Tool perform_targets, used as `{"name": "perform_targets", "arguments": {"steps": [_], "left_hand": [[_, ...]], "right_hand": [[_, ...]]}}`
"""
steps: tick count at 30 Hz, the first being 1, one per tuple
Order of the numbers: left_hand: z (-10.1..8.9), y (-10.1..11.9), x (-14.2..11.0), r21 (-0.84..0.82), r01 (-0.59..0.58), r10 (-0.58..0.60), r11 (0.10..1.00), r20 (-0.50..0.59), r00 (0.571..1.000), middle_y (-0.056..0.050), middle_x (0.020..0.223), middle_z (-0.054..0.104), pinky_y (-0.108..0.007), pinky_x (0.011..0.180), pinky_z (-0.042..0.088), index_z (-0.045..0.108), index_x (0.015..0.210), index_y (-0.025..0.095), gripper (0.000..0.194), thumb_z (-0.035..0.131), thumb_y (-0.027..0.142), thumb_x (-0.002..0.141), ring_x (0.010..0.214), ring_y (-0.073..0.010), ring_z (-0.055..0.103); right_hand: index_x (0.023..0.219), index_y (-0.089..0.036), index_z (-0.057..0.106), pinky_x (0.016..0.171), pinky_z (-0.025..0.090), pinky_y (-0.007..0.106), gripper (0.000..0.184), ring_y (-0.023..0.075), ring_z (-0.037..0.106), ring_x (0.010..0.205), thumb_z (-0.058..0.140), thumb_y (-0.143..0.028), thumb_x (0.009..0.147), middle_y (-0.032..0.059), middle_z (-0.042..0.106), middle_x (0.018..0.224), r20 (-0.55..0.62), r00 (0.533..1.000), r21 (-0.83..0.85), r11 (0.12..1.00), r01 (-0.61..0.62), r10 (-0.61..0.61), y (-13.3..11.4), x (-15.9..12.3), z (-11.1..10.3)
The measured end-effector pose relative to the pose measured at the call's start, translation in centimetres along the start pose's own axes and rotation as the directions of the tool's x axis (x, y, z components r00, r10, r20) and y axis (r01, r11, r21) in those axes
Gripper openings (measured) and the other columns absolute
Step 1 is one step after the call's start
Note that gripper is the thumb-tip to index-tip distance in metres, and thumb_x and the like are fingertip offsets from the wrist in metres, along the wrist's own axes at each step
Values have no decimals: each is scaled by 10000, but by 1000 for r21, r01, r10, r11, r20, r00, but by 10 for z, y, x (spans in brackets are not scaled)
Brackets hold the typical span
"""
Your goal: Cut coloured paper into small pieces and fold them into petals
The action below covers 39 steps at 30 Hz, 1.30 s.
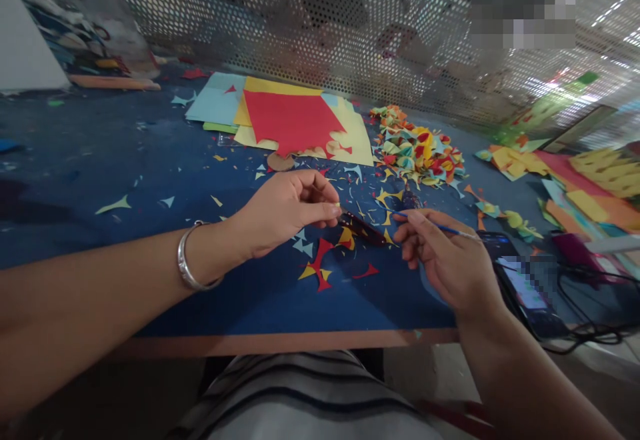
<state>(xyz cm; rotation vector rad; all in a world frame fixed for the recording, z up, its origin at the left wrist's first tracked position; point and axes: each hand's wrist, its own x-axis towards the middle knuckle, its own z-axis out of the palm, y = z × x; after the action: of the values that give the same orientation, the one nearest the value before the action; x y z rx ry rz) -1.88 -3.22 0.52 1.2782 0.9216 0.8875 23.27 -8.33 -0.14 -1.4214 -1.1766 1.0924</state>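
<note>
My left hand (295, 207) is closed in a pinch above the table, thumb against fingertips. Whatever small thing it grips is too hidden to name. To its right, my right hand (445, 253) holds a thin blue stick (447, 229), pale at its rear end, its front pointing towards my left hand. Between the hands lies a dark, reddish-brown long object (367, 231) whose kind I cannot make out. Red paper scraps (323, 263) and yellow scraps (346, 239) lie just below my left hand.
Coloured paper sheets, a red sheet (295, 117) on top, lie at the back. A heap of small paper pieces (425, 150) stands right of them. A phone (525, 287) and black cables (575, 320) lie at right. A perforated metal panel (310, 20) borders the blue table (225, 313).
</note>
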Motion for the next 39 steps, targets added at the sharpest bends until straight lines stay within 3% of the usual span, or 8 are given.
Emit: {"name": "perform_targets", "arguments": {"steps": [6,12,16,19,23,27,32,39], "left_hand": [[4,1,-4,-25,-31,32,999,7,999,-1,727,696,-258,687,508,609,817,166,155,760,175,786,689,-114,674],[5,2,-5,-80,5,-3,997,14,1000,9,710,693,-230,648,496,623,813,161,144,763,159,783,658,-95,650],[5,1,-5,-147,51,-46,988,34,998,-5,746,712,-227,634,507,641,847,160,104,738,164,808,682,-103,671],[5,-1,-6,-156,66,-59,986,48,997,-11,736,713,-227,638,521,646,900,157,127,741,168,815,690,-110,679],[6,-2,-5,-70,46,-42,996,51,998,-1,733,707,-230,663,538,636,933,164,148,735,168,824,674,-104,675],[6,-1,-7,48,-21,18,999,70,997,10,734,696,-236,675,531,630,978,174,206,752,202,815,676,-109,666],[7,2,-10,102,-59,45,993,127,991,17,725,690,-219,628,487,617,976,171,192,728,186,820,650,-104,644],[5,0,-8,84,-77,62,993,161,985,15,759,712,-211,657,505,611,994,182,172,704,170,850,684,-102,664]], "right_hand": [[1041,-182,743,530,556,224,333,134,661,618,746,-469,873,31,718,722,69,991,-292,947,132,-117,-3,-7,-16],[1043,-217,757,710,607,302,328,190,725,793,778,-466,830,62,776,905,253,949,-534,790,300,-189,-16,-2,-31],[1056,-242,754,719,599,337,270,204,716,774,740,-427,861,62,777,922,412,880,-657,592,467,-237,-16,3,-46],[1028,-246,749,691,594,355,183,208,710,747,683,-358,899,69,772,927,443,837,-690,474,547,-322,-18,7,-52],[1028,-247,739,846,574,424,149,246,724,895,622,-288,947,79,777,976,493,746,-678,340,652,-448,-31,10,-34],[1045,-233,730,824,561,350,148,196,719,874,601,-242,973,57,775,945,596,644,-523,377,764,-480,-46,10,6],[1051,-224,710,793,551,303,144,166,700,850,582,-223,987,41,761,931,644,589,-399,443,803,-489,-47,15,34],[1018,-223,708,782,541,291,127,152,694,824,587,-203,988,30,754,915,613,618,-393,489,779,-492,-37,21,34]]}}
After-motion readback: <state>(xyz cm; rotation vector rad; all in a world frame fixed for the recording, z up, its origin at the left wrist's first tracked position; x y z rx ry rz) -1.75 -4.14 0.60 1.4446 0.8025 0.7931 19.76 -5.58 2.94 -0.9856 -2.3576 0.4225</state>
